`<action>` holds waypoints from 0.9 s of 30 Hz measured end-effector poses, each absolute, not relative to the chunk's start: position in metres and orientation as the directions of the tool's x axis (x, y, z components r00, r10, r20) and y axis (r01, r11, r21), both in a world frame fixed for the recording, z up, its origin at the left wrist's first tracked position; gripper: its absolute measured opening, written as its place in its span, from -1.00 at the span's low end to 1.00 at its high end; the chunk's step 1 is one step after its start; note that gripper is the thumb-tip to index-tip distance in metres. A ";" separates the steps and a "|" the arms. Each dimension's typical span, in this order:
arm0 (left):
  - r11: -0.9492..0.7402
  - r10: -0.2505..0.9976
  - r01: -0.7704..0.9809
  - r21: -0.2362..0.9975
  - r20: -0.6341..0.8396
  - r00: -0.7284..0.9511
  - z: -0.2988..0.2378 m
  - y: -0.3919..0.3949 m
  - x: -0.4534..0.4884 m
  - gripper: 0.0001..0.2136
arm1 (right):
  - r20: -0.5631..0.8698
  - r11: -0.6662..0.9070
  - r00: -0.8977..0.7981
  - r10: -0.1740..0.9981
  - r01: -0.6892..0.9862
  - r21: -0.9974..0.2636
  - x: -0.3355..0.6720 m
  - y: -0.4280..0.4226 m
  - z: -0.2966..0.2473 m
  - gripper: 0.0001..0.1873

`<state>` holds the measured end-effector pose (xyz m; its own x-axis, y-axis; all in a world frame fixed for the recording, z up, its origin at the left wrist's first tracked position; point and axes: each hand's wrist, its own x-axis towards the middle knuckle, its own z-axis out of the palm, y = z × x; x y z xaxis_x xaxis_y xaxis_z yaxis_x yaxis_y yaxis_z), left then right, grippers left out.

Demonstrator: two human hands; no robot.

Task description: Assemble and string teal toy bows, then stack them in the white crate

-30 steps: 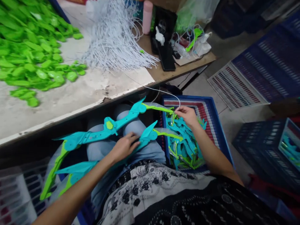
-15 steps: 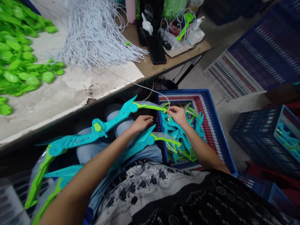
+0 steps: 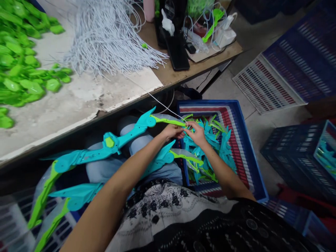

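Note:
A teal toy bow (image 3: pixel 131 134) with lime-green ends lies across my knees. Its right-hand green tip (image 3: pixel 173 121) reaches to my fingers. My right hand (image 3: pixel 196 133) pinches a white cord (image 3: pixel 164 105) at that tip; the cord runs back up toward the table. Just left of it, my left hand (image 3: pixel 172 132) has its fingers bent together below the tip, close to the right fingertips. What the left fingers hold is too small to make out. A second teal bow (image 3: pixel 161 157) lies on my lap, nearer my body.
A blue crate (image 3: pixel 253 168) at my right holds several teal and green toy parts. On the table (image 3: pixel 86 101) lie a heap of white cords (image 3: pixel 112 42), green plastic pieces (image 3: pixel 18 70) and a black phone (image 3: pixel 178 54). More crates (image 3: pixel 291 154) stand farther right.
My left hand has moved right and up to meet my right hand at the bow's tip. The cord, curved before, now runs straighter. The view has shifted slightly.

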<state>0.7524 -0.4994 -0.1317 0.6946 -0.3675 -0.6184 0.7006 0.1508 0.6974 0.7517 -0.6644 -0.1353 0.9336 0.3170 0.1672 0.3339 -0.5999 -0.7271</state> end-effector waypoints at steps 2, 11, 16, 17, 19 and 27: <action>0.099 -0.304 0.679 0.727 -0.628 0.717 -0.121 -0.484 0.743 -0.86 | 0.168 -0.632 0.938 0.302 0.329 -0.701 0.750 -0.666 -0.137 -0.69; 0.454 0.266 0.169 0.875 -0.315 0.911 -0.021 -0.287 0.617 -0.81 | 0.126 -0.636 0.964 0.232 0.249 -0.731 0.752 -0.665 -0.137 -0.29; 0.255 0.644 -0.060 0.965 -0.123 0.755 0.007 -0.241 0.534 -0.80 | 0.085 -0.676 0.970 0.226 0.219 -0.703 0.755 -0.666 -0.138 -0.28; 0.233 0.672 -0.044 0.972 -0.128 0.730 0.007 -0.244 0.524 -0.84 | 0.078 -0.697 0.969 0.235 0.223 -0.682 0.757 -0.665 -0.136 -0.31; 0.229 0.710 -0.018 0.973 -0.155 0.687 0.001 -0.255 0.513 -0.87 | 0.125 -0.749 0.961 0.247 0.271 -0.605 0.760 -0.657 -0.127 -0.41; 0.512 0.592 0.071 0.856 -0.412 0.693 -0.031 -0.314 0.522 -0.65 | 0.360 -0.292 0.436 0.825 0.873 -0.390 0.709 -0.479 -0.089 -0.71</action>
